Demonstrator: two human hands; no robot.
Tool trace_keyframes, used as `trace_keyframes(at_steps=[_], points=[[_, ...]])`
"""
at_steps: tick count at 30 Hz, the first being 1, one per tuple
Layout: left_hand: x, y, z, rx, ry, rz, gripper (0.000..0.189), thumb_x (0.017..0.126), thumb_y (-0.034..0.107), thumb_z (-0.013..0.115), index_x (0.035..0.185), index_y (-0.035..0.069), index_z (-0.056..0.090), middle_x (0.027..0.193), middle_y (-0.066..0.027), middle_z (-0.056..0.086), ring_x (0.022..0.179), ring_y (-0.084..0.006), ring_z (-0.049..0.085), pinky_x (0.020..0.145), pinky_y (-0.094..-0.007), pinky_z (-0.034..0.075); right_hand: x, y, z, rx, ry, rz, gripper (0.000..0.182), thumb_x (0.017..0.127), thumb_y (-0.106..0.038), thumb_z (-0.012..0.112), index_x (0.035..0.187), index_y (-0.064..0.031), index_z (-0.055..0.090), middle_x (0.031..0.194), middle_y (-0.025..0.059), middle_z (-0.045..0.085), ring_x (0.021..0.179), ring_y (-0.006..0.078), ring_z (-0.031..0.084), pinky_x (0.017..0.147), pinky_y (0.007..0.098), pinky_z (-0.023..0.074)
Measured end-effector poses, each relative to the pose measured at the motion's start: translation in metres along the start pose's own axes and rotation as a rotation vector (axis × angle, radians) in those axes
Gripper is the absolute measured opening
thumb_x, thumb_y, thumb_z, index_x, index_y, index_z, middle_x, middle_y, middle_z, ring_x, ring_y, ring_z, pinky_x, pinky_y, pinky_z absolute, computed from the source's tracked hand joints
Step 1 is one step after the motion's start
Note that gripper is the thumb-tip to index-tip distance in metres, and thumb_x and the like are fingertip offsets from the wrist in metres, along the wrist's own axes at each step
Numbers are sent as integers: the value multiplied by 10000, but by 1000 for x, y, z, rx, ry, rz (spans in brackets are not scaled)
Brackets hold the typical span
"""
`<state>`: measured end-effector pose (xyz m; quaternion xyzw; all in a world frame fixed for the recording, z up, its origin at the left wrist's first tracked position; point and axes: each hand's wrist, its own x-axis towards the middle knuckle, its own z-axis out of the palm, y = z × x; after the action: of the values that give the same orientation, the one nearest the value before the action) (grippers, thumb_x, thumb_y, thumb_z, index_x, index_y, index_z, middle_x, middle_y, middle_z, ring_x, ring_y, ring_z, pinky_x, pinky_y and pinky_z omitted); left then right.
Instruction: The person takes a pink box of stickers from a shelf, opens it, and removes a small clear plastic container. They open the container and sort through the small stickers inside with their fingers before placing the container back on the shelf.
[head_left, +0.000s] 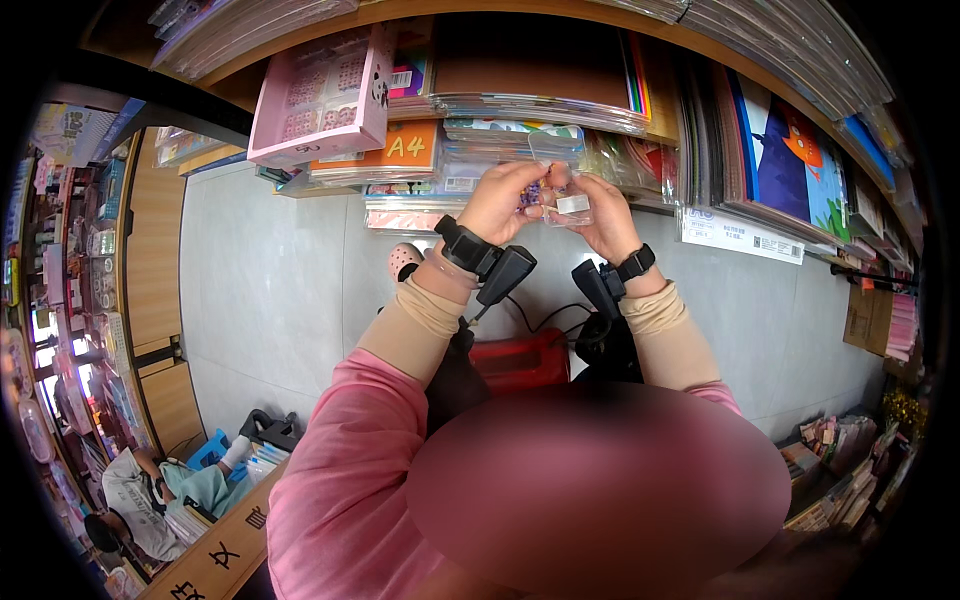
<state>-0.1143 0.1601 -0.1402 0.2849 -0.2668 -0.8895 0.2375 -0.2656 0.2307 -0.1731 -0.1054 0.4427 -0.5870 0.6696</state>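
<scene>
My left hand (501, 196) and my right hand (602, 210) meet in front of the lower shelf, around a small clear plastic box (568, 213). Its transparent lid (556, 142) stands raised at the far side. The right fingers grip the box's right side. Small purple and yellow pieces (532, 193) show at the left fingertips; whether they are inside the box or held cannot be told. A whitish label is on the box. Both wrists wear black straps with black devices attached.
A pink box (319, 97) of small packets sits at the upper left on orange A4 packs (409, 148). Stacked paper and folders (540, 105) fill the shelf; picture-covered books (795, 165) stand right. A red plastic stool (521, 361) is below me. Another person (142, 495) sits at the lower left.
</scene>
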Motion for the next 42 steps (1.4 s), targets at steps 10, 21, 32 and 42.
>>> trace_keyframes(at_steps=[10, 21, 32, 42], points=[[0, -1, -4, 38, -92, 39, 287, 865, 82, 466, 1140, 9, 504, 1010, -79, 585, 742, -78, 508, 491, -159, 337, -3, -3, 4, -14, 3, 5, 184, 852, -146, 460, 974, -12, 496, 932, 90, 544, 819, 239, 596, 637, 361, 518], [2, -5, 0, 238, -1, 163, 291, 781, -7, 567, 1069, 18, 532, 1010, -79, 597, 696, -66, 536, 476, -151, 355, 0, -1, 1, 3, -19, 7, 188, 857, -144, 452, 971, -4, 506, 903, 86, 548, 797, 234, 602, 626, 344, 520], [1, -10, 1, 370, 58, 215, 245, 741, -50, 586, 977, 15, 573, 874, -48, 592, 659, -64, 534, 523, -163, 407, 3, 2, -4, -13, -10, -6, 176, 855, -154, 470, 961, -21, 513, 905, 67, 533, 793, 212, 583, 634, 349, 520], [4, -20, 2, 1104, 243, 688, 227, 630, -38, 641, 842, 44, 656, 749, -39, 524, 631, -122, 517, 569, -231, 439, 4, 9, -2, 52, -38, 29, 203, 856, -205, 472, 979, -46, 503, 900, 60, 502, 823, 195, 540, 666, 382, 518]])
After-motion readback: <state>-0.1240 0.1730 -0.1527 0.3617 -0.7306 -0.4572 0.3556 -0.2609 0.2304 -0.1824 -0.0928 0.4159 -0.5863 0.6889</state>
